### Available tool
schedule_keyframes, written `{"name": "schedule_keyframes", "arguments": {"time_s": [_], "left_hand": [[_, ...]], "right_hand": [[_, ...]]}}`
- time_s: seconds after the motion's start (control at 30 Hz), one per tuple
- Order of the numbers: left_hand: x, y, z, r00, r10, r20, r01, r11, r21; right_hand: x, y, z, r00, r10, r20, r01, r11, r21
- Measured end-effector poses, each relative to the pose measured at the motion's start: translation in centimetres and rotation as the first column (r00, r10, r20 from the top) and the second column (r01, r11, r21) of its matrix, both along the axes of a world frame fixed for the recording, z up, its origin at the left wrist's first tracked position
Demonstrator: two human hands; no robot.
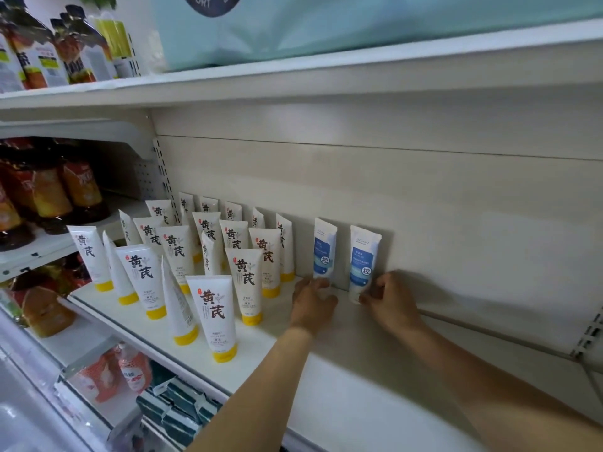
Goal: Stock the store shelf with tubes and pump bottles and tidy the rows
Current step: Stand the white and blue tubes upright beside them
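Two white tubes with blue labels stand upright, cap down, against the back wall of the white shelf (326, 386). My left hand (311, 303) holds the base of the left blue tube (324, 252). My right hand (390, 301) grips the base of the right blue tube (363, 261). To the left stand several rows of white tubes with yellow caps (215, 318), some turned sideways or leaning.
The shelf to the right of the blue tubes is bare up to the slotted upright (587, 337). A pale blue bag (326, 24) lies on the shelf above. Dark bottles (49, 197) fill the left bay, and pouches and boxes (176, 409) sit below.
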State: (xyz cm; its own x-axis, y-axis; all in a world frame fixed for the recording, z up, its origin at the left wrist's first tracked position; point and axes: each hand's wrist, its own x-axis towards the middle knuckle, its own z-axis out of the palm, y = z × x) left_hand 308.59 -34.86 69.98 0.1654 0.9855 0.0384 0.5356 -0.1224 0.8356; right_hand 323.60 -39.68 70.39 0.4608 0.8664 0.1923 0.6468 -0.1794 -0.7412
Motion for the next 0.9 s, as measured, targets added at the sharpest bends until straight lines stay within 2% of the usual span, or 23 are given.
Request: {"name": "schedule_keyframes", "arguments": {"time_s": [0.17,0.27,0.37,0.57,0.77,0.9], "left_hand": [[-0.4,-1.8,0.7,0.95,0.088,0.301,-0.063,0.994,-0.093],[-1.6,-4.2,2.0,0.855,0.109,0.507,-0.009,0.981,-0.196],[-4.1,-7.6,3.7,0.75,0.079,0.656,0.093,0.97,-0.224],[-11.8,-12.1,4.9,0.726,0.092,0.682,0.139,0.951,-0.277],[-21.6,-14.7,3.7,0.724,0.156,0.672,0.098,0.941,-0.324],[-28.5,-15.7,1.6,0.73,0.214,0.65,0.04,0.935,-0.353]], "right_hand": [[-0.6,-1.8,-0.1,1.0,-0.026,-0.007,0.026,1.0,0.002],[-2.3,-3.0,0.3,0.992,0.051,-0.112,-0.038,0.993,0.111],[-5.1,-4.4,1.2,0.974,0.113,-0.197,-0.073,0.977,0.201],[-12.9,-7.3,2.4,0.95,0.185,-0.25,-0.104,0.947,0.303],[-23.2,-10.1,2.1,0.861,0.299,-0.411,-0.144,0.919,0.367],[-30.6,-11.2,0.9,0.839,0.382,-0.388,-0.232,0.896,0.379]]}}
